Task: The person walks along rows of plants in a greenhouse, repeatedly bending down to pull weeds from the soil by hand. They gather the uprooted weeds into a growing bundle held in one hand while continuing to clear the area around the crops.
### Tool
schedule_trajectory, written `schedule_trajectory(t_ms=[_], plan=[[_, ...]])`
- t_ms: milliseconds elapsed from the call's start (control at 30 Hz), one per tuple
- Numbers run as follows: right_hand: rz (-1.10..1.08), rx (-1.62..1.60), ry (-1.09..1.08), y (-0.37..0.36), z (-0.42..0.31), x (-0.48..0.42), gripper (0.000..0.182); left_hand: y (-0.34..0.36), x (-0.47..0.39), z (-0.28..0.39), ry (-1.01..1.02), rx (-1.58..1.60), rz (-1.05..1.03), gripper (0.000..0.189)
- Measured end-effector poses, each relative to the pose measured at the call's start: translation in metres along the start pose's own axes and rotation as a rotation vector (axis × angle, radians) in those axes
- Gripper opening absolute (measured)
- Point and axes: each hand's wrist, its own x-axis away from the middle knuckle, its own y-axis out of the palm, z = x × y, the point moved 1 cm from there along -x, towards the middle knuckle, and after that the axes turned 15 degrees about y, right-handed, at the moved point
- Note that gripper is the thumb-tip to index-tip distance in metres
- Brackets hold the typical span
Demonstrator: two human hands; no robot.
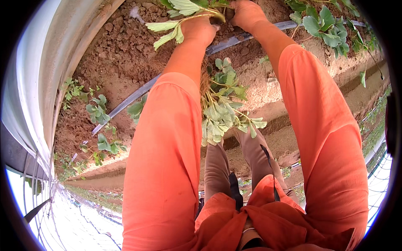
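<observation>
At the top of the view, my left hand [198,30] is curled against the leaf stems of a young strawberry plant [163,26]. Pale green leaves fan out left of that hand, and one stem crosses over its back. My right hand [247,15] reaches down to the soil [230,28] just right of the plant's base. The fingertips of both hands are hidden, so I cannot tell how they grip. Below, between my forearms, a loose bunch of strawberry seedlings [218,116] lies on the bed, with brown roots [204,83] partly behind my left sleeve.
A flat drip-irrigation tape [125,103] runs diagonally along the bed under my arms. More strawberry plants grow at left [98,109] and upper right [328,26]. White plastic sheeting [34,72] borders the left side. A furrow [279,139] lies along the bed's near side.
</observation>
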Motion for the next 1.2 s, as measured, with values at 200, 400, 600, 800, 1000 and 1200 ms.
schedule_trajectory(t_ms=[200, 400, 600, 800, 1000, 1200], plan=[[0.062, -0.207, 0.241, 0.002, 0.006, 0.006, 0.014, -0.054, 0.102, 0.007, -0.163, 0.660, 0.553, 0.028], [0.017, -0.255, 0.200, -0.018, -0.010, 0.015, 0.016, 0.017, 0.278, 0.057, -0.637, 0.767, 0.849, 0.010], [-0.109, -0.256, 0.263, -0.017, -0.021, 0.011, 0.015, 0.069, 0.309, 0.075, -0.567, 0.336, 0.635, 0.029], [-0.287, -0.052, 0.389, 0.016, 0.023, -0.024, 0.009, 0.098, 0.313, 0.057, -0.658, 0.436, 0.731, 0.058], [0.187, 0.028, 0.220, -0.008, -0.016, 0.033, 0.034, 0.137, 0.327, 0.045, -0.531, 0.433, 0.740, 0.047], [0.439, -0.525, 0.222, -0.074, -0.107, 0.147, 0.038, 0.101, 0.368, 0.045, -0.511, 0.466, 0.597, 0.035]])
